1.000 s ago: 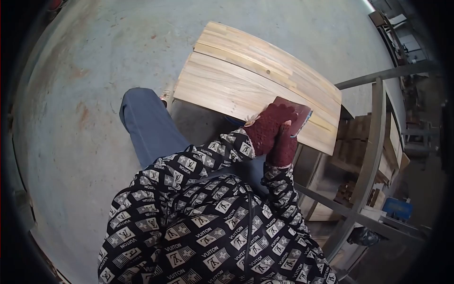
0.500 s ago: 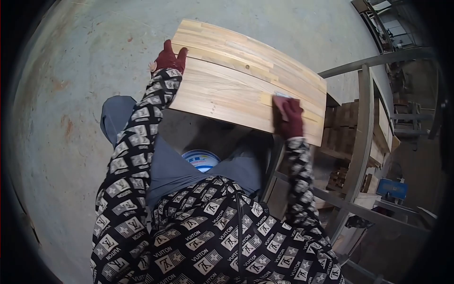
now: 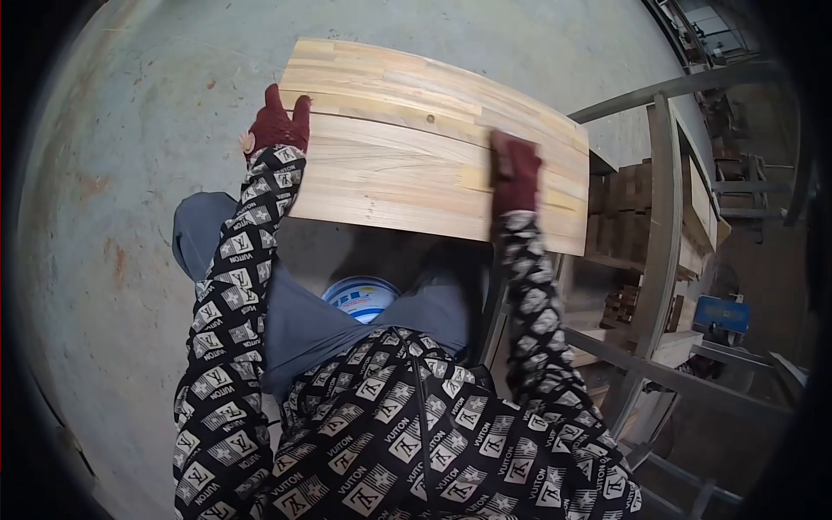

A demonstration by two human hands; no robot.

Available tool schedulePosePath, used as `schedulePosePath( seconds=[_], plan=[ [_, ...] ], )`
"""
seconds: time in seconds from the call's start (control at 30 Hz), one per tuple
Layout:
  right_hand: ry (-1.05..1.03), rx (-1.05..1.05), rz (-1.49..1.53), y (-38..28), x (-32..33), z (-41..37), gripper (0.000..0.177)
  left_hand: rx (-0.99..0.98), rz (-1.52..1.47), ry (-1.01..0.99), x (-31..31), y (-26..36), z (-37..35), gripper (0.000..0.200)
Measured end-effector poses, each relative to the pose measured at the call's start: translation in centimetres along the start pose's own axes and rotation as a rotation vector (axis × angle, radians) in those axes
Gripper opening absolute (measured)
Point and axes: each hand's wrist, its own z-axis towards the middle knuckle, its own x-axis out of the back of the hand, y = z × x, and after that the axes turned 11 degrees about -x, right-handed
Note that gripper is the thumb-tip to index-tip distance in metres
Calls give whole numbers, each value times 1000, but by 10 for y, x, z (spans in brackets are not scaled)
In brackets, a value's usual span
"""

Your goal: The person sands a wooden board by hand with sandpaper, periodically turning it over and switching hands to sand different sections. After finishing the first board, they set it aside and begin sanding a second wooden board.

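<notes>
A wide wooden board made of glued strips lies in front of me, its near edge over my knees. My left hand, in a dark red glove, grips the board's left edge with fingers on the top face. Bare fingertips poke out at the glove's left side. On the right half of the board is my right hand, also gloved and smeared by motion. Its fingers are closed and pressed toward the surface; what lies under them is hidden. A small dark knot marks the wood between the hands.
A metal frame stands at my right, with stacked wood pieces behind its bars. A blue box sits farther right. Between my legs is a round blue and white bucket lid. Concrete floor spreads to the left.
My right hand has moved away from me across the board, up and slightly left in view. The left hand keeps its hold on the edge; the whole view has shifted a little.
</notes>
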Motion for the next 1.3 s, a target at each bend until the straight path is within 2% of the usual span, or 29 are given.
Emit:
schedulePosePath(
  seconds=[0.03, 0.1, 0.17, 0.2, 0.3, 0.37, 0.4, 0.43, 0.47, 0.5, 0.6, 0.73, 0.77, 0.83, 0.9, 0.97, 1.07, 1.13, 1.17, 1.2, 1.23, 1.3],
  plan=[
    [66, -38, 45, 30, 15, 5, 35, -12, 13, 23, 0, 0, 1, 71],
    [124, -266, -41, 68, 40, 10, 47, 11, 13, -8, 2, 2, 3, 70],
    [143, -344, -340, 78, 32, 18, 43, 27, 2, 7, -1, 3, 5, 68],
    [145, -345, -335, 77, 16, 23, 43, 25, 5, 10, 0, 5, 5, 68],
    [193, -100, 9, 13, -88, 38, 43, 36, 29, -14, 9, 11, 5, 65],
    [41, -21, -1051, -22, -225, 36, 53, 40, 40, -12, 10, 14, 1, 63],
    [48, -2, -180, -75, -190, 37, 35, 30, 24, 0, 8, 10, 0, 64],
    [-159, 80, -275, -155, -128, 25, 44, 20, 29, 5, 6, 8, 0, 64],
    [-179, 236, -212, -171, -107, 30, 33, 11, 28, 8, 4, 6, -1, 65],
    [-184, 309, -126, -171, -106, 34, 33, 6, 27, 11, 5, 4, -2, 65],
    [-38, 211, 33, -98, -113, 51, 34, 5, 57, 36, 6, 6, -1, 64],
    [127, -106, 175, 69, -47, 76, 38, 16, 56, 15, 5, 9, -2, 62],
    [239, 66, -120, 72, -14, 72, 39, 5, 52, 34, 6, 9, -2, 61],
    [115, -418, 29, 69, 30, 67, 37, 14, 64, 36, 10, 13, -2, 60],
    [200, -375, -161, 93, -1, 85, 37, 13, 77, 30, 12, 17, -2, 58],
    [260, -252, -213, 72, -56, 107, 38, 25, 68, 4, 13, 20, 0, 57],
    [188, -101, -98, -43, -147, 109, 38, -19, 113, 57, 8, 16, -1, 57],
    [112, 29, -79, -118, -181, 91, 39, -23, 108, 53, 9, 13, -4, 59],
    [-3, 229, -318, -153, -160, 85, 35, -13, 85, 46, 9, 13, -4, 61],
    [-122, 350, -23, -154, -152, 91, 36, 12, 75, 24, 9, 12, -4, 63],
    [-117, 341, -25, -142, -152, 94, 36, 1, 76, 20, 8, 11, -3, 63],
    [117, 417, -67, -106, -155, 102, 28, 0, 101, 15, 5, 8, -2, 63]
  ],
)
